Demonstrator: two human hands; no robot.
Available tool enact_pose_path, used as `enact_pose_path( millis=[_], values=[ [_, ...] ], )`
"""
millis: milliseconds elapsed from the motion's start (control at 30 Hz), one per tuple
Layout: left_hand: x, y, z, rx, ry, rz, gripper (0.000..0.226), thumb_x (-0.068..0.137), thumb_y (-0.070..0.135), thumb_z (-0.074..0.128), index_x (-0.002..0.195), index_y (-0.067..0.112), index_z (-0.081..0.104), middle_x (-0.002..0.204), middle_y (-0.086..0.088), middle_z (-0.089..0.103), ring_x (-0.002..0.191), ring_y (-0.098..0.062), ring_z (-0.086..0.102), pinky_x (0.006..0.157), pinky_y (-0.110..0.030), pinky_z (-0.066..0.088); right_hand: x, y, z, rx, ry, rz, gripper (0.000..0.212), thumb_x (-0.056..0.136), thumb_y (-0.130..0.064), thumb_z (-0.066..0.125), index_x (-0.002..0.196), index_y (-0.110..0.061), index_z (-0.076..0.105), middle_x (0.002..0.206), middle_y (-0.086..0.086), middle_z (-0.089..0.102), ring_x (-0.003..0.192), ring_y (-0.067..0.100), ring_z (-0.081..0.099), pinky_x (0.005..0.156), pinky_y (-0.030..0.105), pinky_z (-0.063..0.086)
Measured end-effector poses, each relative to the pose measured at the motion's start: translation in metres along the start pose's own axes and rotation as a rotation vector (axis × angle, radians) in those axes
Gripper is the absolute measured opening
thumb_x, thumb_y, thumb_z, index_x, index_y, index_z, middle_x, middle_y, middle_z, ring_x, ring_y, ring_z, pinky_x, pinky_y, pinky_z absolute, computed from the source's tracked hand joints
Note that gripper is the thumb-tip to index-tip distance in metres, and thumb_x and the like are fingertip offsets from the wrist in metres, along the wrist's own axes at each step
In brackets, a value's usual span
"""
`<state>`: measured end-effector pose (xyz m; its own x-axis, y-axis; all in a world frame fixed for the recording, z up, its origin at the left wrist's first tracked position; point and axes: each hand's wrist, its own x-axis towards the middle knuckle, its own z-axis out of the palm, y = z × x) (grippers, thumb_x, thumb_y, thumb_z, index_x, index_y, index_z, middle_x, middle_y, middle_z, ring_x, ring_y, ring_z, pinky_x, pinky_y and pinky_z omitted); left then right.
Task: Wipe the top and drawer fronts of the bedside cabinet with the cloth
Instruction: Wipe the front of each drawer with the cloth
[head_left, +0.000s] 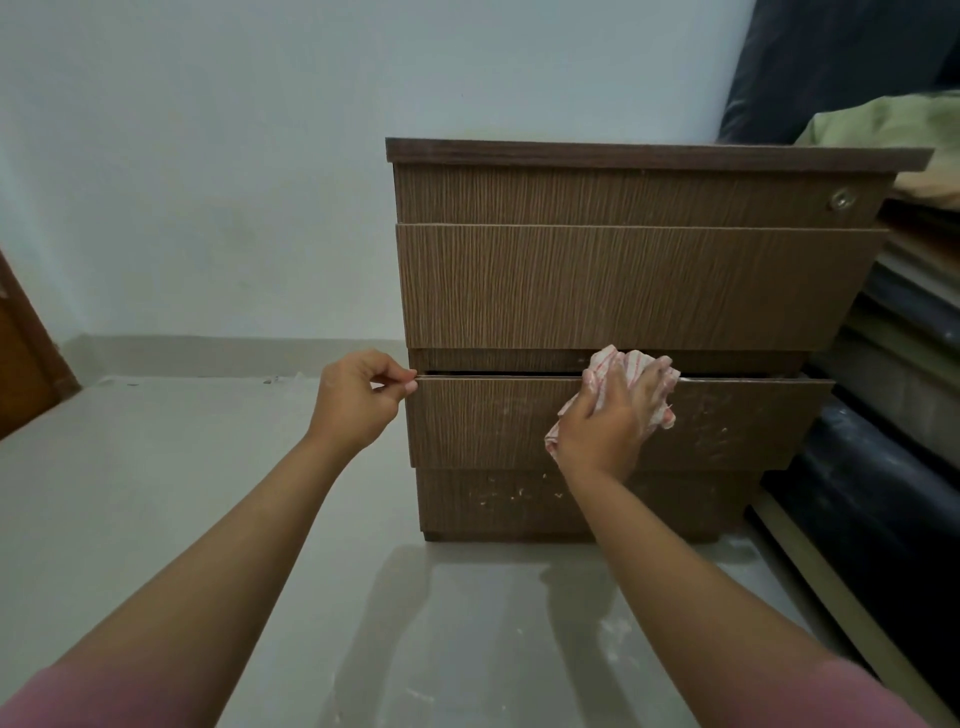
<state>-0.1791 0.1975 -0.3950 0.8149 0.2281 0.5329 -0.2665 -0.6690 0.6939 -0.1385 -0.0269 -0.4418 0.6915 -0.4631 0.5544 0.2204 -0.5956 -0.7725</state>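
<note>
The left hand (358, 397) pinches the left corner of the lower drawer (493, 421); the right hand (613, 415) presses the cloth (605, 366) on its front.

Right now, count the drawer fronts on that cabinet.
3. The top front carries the lock, the middle front sits below it, and the bottom front is under the cloth. Nothing suggests hidden ones.

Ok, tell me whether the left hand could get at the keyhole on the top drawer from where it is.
Probably yes. The left hand only pinches the lower drawer's left corner, and nothing stands between it and the keyhole at the cabinet's upper right. It would be a long reach across the front, though.
</note>
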Motion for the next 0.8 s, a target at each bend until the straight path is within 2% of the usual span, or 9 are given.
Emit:
enact_pose_path(
  millis=[100, 333, 467, 567, 700, 800],
  values=[
    [-0.001, 0.0, 0.001, 0.008, 0.004, 0.005, 0.005, 0.078, 0.007, 0.071, 0.083, 0.008, 0.072, 0.083, -0.005, 0.067, 0.078, -0.015, 0.061, 0.067, -0.012, 0.041, 0.006, 0.005, -0.009, -0.013, -0.006, 0.005, 0.043, 0.098, -0.028, 0.042, 0.138, -0.012, 0.044, 0.158, 0.013, 0.004, 0.145, 0.025, -0.005, 0.114, 0.043, 0.0],
    [-0.001, 0.0, 0.0, 0.027, 0.01, 0.005, 0.005, 0.078, 0.008, 0.071, 0.083, 0.009, 0.071, 0.083, -0.002, 0.067, 0.076, -0.004, 0.059, 0.063, -0.004, 0.038, 0.02, 0.018, -0.025, -0.036, -0.013, 0.025, 0.044, 0.098, -0.028, 0.042, 0.14, -0.013, 0.043, 0.158, 0.011, 0.003, 0.145, 0.024, -0.006, 0.116, 0.049, 0.006],
    [-0.001, 0.0, 0.001, 0.024, 0.019, 0.007, 0.005, 0.078, 0.008, 0.072, 0.081, 0.01, 0.071, 0.083, -0.004, 0.068, 0.077, -0.006, 0.06, 0.063, -0.001, 0.038, 0.03, 0.028, -0.037, -0.029, -0.007, 0.034, 0.043, 0.098, -0.028, 0.042, 0.138, -0.013, 0.044, 0.158, 0.011, 0.003, 0.145, 0.024, -0.005, 0.116, 0.05, 0.007],
    [-0.001, 0.0, 0.002, 0.033, 0.023, 0.012, 0.005, 0.078, 0.006, 0.071, 0.082, 0.008, 0.071, 0.083, -0.004, 0.068, 0.077, -0.005, 0.059, 0.065, -0.005, 0.039, 0.038, 0.036, -0.045, -0.023, 0.001, 0.041, 0.043, 0.098, -0.027, 0.042, 0.138, -0.012, 0.044, 0.158, 0.012, 0.003, 0.145, 0.023, -0.005, 0.115, 0.048, 0.004],
    [-0.003, 0.002, 0.002, 0.035, 0.034, 0.013, 0.004, 0.078, 0.005, 0.071, 0.081, 0.006, 0.071, 0.083, -0.004, 0.067, 0.077, -0.003, 0.059, 0.063, 0.003, 0.038, 0.049, 0.048, -0.056, -0.033, 0.005, 0.05, 0.042, 0.099, -0.028, 0.041, 0.138, -0.013, 0.044, 0.158, 0.01, 0.004, 0.145, 0.023, -0.005, 0.116, 0.051, 0.008],
    [-0.004, 0.004, 0.002, 0.035, 0.036, 0.009, 0.004, 0.078, 0.005, 0.07, 0.081, 0.007, 0.07, 0.084, -0.005, 0.067, 0.077, -0.004, 0.059, 0.062, 0.001, 0.038, 0.056, 0.054, -0.065, -0.038, 0.011, 0.068, 0.043, 0.099, -0.029, 0.041, 0.139, -0.014, 0.042, 0.159, 0.008, 0.003, 0.145, 0.021, -0.006, 0.116, 0.049, 0.008]
  ],
)
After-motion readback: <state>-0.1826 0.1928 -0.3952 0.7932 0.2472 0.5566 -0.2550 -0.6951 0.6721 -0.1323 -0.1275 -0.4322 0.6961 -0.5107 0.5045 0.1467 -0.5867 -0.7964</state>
